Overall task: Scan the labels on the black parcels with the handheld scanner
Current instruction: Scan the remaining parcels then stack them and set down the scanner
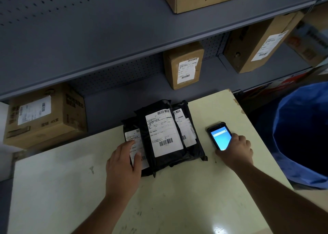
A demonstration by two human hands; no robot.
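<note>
Three black parcels with white barcode labels lie overlapped on the pale table. The middle parcel lies on top, the left parcel and the right parcel are partly under it. My left hand rests flat on the left parcel's label, fingers spread. The handheld scanner, black with a lit blue screen, lies on the table to the right of the parcels. My right hand is on its lower right end, fingers curled around the edge.
Grey metal shelves stand behind the table, holding brown labelled cartons. A blue-lined bin stands at the table's right edge.
</note>
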